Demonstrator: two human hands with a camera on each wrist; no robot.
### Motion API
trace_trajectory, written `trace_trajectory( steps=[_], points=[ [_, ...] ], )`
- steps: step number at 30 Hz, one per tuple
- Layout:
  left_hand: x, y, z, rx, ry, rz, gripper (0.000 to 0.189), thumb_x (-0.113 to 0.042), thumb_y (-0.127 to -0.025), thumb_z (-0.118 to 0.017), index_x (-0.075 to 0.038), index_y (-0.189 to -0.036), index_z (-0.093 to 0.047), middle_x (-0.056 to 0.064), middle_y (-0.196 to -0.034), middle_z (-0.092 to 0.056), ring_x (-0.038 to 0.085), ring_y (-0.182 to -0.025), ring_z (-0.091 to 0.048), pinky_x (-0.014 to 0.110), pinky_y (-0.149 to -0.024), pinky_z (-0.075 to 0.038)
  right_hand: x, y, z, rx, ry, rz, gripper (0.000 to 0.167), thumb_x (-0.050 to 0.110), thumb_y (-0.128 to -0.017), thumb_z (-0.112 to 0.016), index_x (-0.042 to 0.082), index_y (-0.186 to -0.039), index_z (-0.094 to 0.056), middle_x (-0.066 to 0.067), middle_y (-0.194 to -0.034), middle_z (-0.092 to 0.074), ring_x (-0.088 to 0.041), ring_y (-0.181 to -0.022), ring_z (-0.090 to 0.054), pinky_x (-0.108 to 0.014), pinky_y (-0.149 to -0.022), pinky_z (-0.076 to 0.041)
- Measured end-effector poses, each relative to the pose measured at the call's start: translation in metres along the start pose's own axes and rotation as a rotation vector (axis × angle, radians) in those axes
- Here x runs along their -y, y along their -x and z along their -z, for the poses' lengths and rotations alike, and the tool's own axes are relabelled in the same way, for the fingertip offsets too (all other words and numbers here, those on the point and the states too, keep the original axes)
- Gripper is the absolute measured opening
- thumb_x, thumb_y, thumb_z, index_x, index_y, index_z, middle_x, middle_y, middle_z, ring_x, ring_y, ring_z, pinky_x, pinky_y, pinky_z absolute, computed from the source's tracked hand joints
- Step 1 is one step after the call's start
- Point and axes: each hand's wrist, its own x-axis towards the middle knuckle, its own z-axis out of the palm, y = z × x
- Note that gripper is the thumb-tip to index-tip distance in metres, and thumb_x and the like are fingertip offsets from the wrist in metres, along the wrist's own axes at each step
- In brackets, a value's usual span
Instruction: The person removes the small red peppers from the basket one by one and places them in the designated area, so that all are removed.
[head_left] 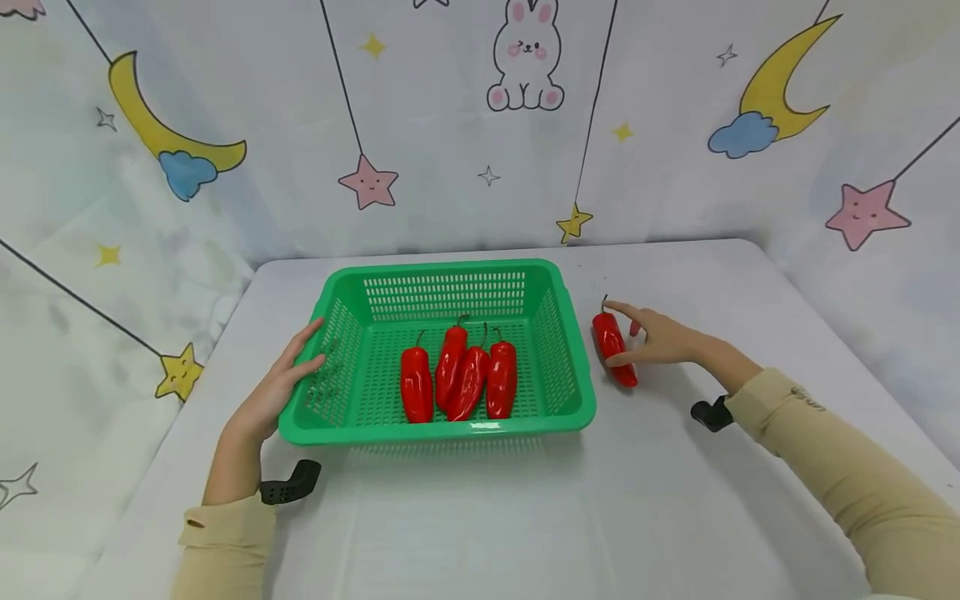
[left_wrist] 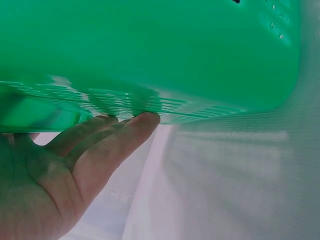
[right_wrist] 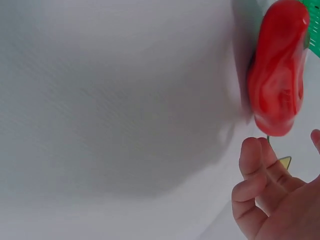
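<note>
- Right hand [head_left: 660,337]: thumb and fingers are spread over the loose pepper [head_left: 608,333], not closed on it. Whether any fingertip touches it cannot be told.
- Loose pepper: lies on the table just right of the basket [head_left: 435,436], stem [head_left: 604,305] toward the far edge. Its rounded, glossy skin is likely to roll or slip if thumb and index meet it unevenly.
- Stem: thin, and close to the index fingertip. Closing on the stem alone could let the body swing or drop.
- Gap to basket: narrow. A push leftward during closing could jam the pepper against the right wall; lifting too low toward the basket could strike the rim.
- Left hand [head_left: 272,385]: grips the basket's left wall, thumb and one finger over the rim, other fingers against the outer face. Excess lift or pull on this one side could tilt or slide the basket.
- Four peppers [head_left: 467,383]: lie grouped inside, toward the near wall. A tilt could roll them; a pepper dropped on top could displace them.
- Black wrist unit [head_left: 712,414]: hangs low beside the right sleeve [head_left: 840,467]; a low sweep could drag it on the table [head_left: 450,525].
</note>
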Motion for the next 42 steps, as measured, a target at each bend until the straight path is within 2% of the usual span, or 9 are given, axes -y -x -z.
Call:
trace_trajectory(
  steps=[8,11,14,18,21,30,42],
  points=[
    [0.0,-0.001,-0.001,0.01,-0.002,0.015,0.06,-0.028,-0.099,-0.038,-0.03,-0.148,-0.003,0.006,-0.152,0.011,0.037,-0.131,-0.008,0.054,-0.095,-0.025,0.008,0.003,0.015,-0.033,0.032,0.013,0.096,0.046,-0.071,-0.074,0.014,-0.145,-0.021,-0.02,-0.108,-0.047,-0.028,-0.081,-0.049,-0.031,-0.06,-0.046],
    [-0.001,0.0,-0.001,0.011,-0.007,0.014,0.06,-0.029,-0.099,-0.038,-0.03,-0.148,-0.003,0.005,-0.151,0.011,0.037,-0.131,-0.009,0.05,-0.093,-0.028,0.017,0.007,0.029,-0.063,0.031,0.026,0.094,0.043,-0.074,-0.073,0.014,-0.146,-0.019,-0.021,-0.111,-0.047,-0.031,-0.085,-0.05,-0.032,-0.063,-0.046],
    [-0.001,0.001,0.001,0.01,-0.015,0.013,0.06,-0.029,-0.099,-0.038,-0.031,-0.148,-0.003,0.005,-0.151,0.011,0.037,-0.13,-0.01,0.041,-0.09,-0.032,0.029,0.012,0.046,-0.094,0.017,0.027,0.093,0.041,-0.075,-0.071,0.015,-0.146,-0.018,-0.02,-0.113,-0.047,-0.034,-0.092,-0.05,-0.036,-0.065,-0.046],
    [0.0,0.001,0.003,0.011,-0.011,0.018,0.06,-0.029,-0.1,-0.037,-0.032,-0.148,-0.002,0.005,-0.151,0.012,0.038,-0.129,-0.013,0.026,-0.082,-0.038,0.044,0.016,0.064,-0.111,0.013,0.007,0.092,0.043,-0.076,-0.07,0.02,-0.147,-0.016,-0.018,-0.116,-0.048,-0.031,-0.095,-0.051,-0.041,-0.069,-0.048],
    [0.0,0.001,0.003,0.012,-0.001,0.02,0.06,-0.03,-0.1,-0.037,-0.032,-0.148,-0.002,0.005,-0.151,0.012,0.038,-0.127,-0.015,0.022,-0.078,-0.04,0.051,0.018,0.071,-0.107,0.01,-0.008,0.093,0.045,-0.076,-0.07,0.023,-0.147,-0.014,-0.018,-0.119,-0.049,-0.03,-0.097,-0.053,-0.043,-0.07,-0.049],
    [-0.002,-0.002,0.003,0.017,-0.019,0.015,0.059,-0.03,-0.1,-0.037,-0.032,-0.148,-0.002,0.004,-0.151,0.011,0.036,-0.13,-0.011,0.025,-0.083,-0.036,0.069,0.019,0.079,-0.113,-0.001,0.008,0.09,0.044,-0.077,-0.069,0.026,-0.146,-0.014,-0.016,-0.122,-0.049,-0.029,-0.099,-0.053,-0.047,-0.074,-0.047],
    [0.0,-0.001,0.002,0.02,0.002,0.019,0.059,-0.029,-0.1,-0.037,-0.033,-0.148,-0.002,0.005,-0.151,0.011,0.037,-0.126,-0.017,0.022,-0.078,-0.04,0.095,0.01,0.08,-0.104,-0.002,0.046,0.092,0.049,-0.074,-0.07,0.032,-0.146,-0.015,-0.008,-0.12,-0.05,-0.024,-0.099,-0.052,-0.045,-0.077,-0.045]
  ],
)
